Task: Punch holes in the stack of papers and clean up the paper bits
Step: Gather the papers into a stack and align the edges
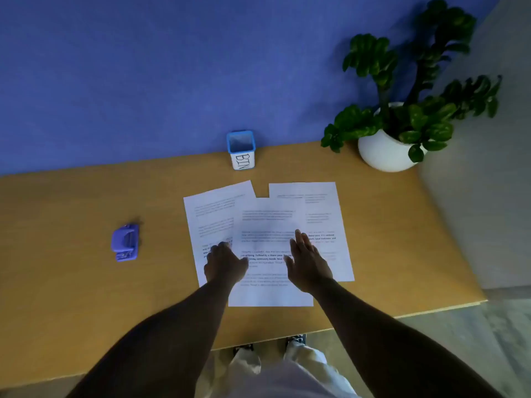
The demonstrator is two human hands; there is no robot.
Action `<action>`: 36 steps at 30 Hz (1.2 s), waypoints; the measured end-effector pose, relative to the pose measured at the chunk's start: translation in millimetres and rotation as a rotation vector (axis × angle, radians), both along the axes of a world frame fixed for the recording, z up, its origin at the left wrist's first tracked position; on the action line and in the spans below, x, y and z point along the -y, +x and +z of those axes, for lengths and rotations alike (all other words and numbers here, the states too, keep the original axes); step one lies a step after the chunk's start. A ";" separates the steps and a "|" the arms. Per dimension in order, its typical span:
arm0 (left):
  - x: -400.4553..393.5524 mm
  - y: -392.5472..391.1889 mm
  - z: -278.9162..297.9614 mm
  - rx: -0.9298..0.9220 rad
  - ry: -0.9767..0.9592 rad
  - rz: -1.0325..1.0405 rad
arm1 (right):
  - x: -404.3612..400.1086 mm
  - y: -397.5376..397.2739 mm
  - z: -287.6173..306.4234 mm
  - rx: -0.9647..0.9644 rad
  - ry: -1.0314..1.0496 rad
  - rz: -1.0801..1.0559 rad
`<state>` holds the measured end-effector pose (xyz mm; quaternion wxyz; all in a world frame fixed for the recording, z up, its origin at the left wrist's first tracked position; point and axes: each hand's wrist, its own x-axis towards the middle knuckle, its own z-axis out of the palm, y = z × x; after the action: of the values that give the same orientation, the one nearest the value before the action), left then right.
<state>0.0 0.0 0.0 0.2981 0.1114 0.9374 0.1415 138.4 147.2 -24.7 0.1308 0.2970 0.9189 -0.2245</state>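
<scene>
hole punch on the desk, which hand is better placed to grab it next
Left, most likely. The hole punch lies left of the papers, nearer the left hand; the right hand would have to cross over.

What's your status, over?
Left hand and right hand over three loose sheets, unstacked. Hole punch untouched, left. Bin behind. Nothing blocking.

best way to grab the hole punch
Take the hole punch across its two long sides, coming down from above. It sits flat and alone on the table, its length running away from you, with room for fingers on both sides.
</scene>
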 end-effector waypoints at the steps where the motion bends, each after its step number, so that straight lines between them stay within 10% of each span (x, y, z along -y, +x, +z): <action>1: -0.7 0.4 -1.5 0.029 -0.007 0.016 | 0.9 1.1 -3.0 0.032 -0.017 0.008; 26: -15.7 1.9 -23.9 0.276 0.398 0.392 | 4.0 12.3 -27.6 0.160 -0.033 0.074; 36: -13.2 -0.5 -20.0 0.199 0.453 0.346 | -15.2 -7.4 -4.3 -0.082 -0.157 -0.379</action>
<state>-0.5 13.2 -20.0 0.3274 -0.0007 0.8533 0.4058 131.0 162.4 -28.9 0.0715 0.4442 0.8308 -0.3276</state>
